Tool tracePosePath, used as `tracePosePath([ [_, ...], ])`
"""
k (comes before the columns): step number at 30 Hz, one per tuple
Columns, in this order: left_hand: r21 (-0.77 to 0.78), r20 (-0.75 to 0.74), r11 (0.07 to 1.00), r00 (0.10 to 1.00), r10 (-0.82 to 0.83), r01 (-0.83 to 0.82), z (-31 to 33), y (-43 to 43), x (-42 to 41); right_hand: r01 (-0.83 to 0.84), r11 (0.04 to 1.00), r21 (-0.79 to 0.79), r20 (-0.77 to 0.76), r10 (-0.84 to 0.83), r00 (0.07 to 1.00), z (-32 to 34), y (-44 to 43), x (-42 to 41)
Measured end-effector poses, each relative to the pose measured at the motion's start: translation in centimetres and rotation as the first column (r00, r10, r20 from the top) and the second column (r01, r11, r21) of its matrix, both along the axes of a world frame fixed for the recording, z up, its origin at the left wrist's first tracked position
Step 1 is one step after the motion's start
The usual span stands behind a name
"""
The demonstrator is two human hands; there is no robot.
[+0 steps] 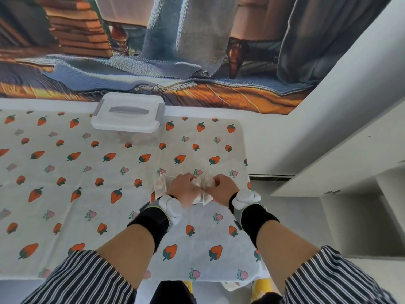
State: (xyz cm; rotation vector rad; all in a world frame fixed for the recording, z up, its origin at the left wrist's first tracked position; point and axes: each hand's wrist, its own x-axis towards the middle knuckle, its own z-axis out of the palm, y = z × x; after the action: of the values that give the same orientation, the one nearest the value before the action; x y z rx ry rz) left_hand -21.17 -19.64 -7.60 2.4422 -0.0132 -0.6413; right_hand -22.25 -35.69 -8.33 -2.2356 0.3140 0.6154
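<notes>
- Both hands are closed tight. My left hand [183,190] and my right hand [224,189] each squeeze one side of the small white bag [205,199]. The bag sits right between them, low over the strawberry cloth [87,172].
- My fingers hide most of the bag, so I cannot tell what is inside it or if its top is open.
- The bag looks thin and soft. If my hands pull apart too hard, I think it could rip.
- If it rips or its top is loose, whatever is inside could fall out onto the cloth under my hands.
- If I squeeze too hard, I might squash what is in there.
- A thin string [173,175] lies just past my left hand. It could catch on my fingers and get in a knot.
- The other white bag [160,185] lies just beside my left hand, on its outer side. If that hand swings out, it could bump this bag and push it away.
- The cloth is loose on the table. If my wrists drag on it, it could bunch up or slide.
- The lidded plastic box [128,117] is well ahead of my hands, toward the left. Its lid is on. If the bag has to go in there, I would need one hand free first, and the bag might drop when I let go.
</notes>
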Motion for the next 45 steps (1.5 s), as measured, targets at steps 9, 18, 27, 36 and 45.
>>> tracePosePath([
  [9,-0.173,0.116,0.974,0.985,-0.125,0.144,8.2,-3.7,1.1,0.130,0.964,0.231,0.054,-0.146,0.988,8.9,-4.8,-0.4],
  [18,-0.391,0.226,0.832,0.917,-0.328,0.394,18.8,-13.5,2.6,0.312,0.896,0.317,0.217,-0.389,0.895,20.5,-14.0,-2.4],
  [27,-0.581,0.218,0.639,0.853,-0.474,0.504,28.0,-30.3,1.4,0.468,0.846,0.256,0.376,-0.533,0.758,31.0,-28.7,-8.3],
  [36,-0.601,0.380,0.462,0.742,-0.553,0.652,34.7,-48.4,-2.0,0.627,0.775,0.077,0.493,-0.576,0.652,37.8,-44.5,-14.4],
  [45,-0.598,0.561,0.328,0.674,-0.480,0.732,44.0,-63.9,-4.0,0.699,0.709,0.091,0.573,-0.612,0.546,42.7,-56.5,-18.8],
])
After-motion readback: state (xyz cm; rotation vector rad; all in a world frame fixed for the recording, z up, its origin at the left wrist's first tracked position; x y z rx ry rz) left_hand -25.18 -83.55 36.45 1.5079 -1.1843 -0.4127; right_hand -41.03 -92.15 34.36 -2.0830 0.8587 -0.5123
